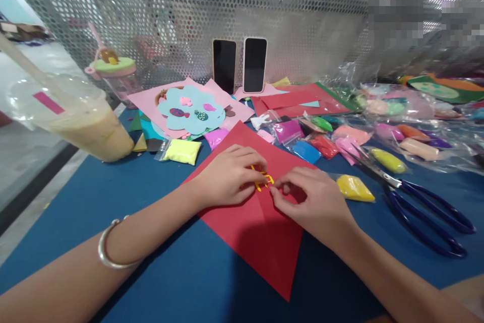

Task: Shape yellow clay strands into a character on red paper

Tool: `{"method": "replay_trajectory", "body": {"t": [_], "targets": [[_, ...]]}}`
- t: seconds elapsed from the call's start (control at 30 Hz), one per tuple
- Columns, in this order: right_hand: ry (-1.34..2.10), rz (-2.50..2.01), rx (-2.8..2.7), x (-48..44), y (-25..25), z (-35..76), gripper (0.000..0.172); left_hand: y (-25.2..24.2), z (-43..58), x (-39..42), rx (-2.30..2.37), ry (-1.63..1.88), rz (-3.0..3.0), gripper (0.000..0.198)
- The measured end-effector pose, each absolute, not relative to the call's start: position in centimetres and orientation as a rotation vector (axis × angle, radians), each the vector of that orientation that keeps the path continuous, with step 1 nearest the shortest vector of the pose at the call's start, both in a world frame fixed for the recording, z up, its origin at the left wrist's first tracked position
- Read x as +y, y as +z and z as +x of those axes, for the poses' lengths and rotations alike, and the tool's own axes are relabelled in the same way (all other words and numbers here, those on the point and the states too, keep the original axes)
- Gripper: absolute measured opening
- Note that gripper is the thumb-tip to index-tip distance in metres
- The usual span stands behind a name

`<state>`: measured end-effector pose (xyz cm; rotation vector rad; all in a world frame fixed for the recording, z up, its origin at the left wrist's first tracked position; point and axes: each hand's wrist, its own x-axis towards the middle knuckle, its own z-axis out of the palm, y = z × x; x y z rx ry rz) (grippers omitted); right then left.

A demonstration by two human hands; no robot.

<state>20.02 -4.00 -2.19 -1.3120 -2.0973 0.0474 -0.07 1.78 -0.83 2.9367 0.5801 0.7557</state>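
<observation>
A square sheet of red paper (260, 242) lies cornerwise on the blue table, with faint creases. Thin yellow clay strips (269, 180) form a small pattern near its middle, partly covered by my fingers. My left hand (230, 174) rests on the paper, fingers stretched out, its thumb and fingertips at the left side of the strips. From the right, my right hand (312, 199) pinches with thumb and forefinger at the right end of the yellow pattern. A packet of yellow clay (355, 188) lies just beyond the right hand.
Large scissors (393, 182) lie partly open at right, among several clay packets (325, 146). A tilted drink cup (94, 131) stands at left. Behind are a blue paper flower (191, 111) with fish shapes, two phones (254, 66) propped against perforated metal, and red paper (302, 104).
</observation>
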Motion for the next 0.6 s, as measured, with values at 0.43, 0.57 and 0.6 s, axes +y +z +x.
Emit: {"method": "replay_trajectory", "body": {"t": [0.43, 0.57, 0.6], "targets": [[0.081, -1.221, -2.161, -4.39, -2.08, 20.36, 0.018, -0.77, -0.10, 1.59, 0.565, 0.753, 2.957, 0.027], [0.056, -1.213, -2.179, -4.34, -2.23, 20.36, 0.018, -0.77, -0.06, 1.48, 0.578, 0.839, 2.930, 0.024], [0.047, -1.214, -2.186, -4.32, -2.26, 20.37, 0.018, -0.76, -0.05, 1.43, 0.575, 0.831, 2.938, 0.024]]}}
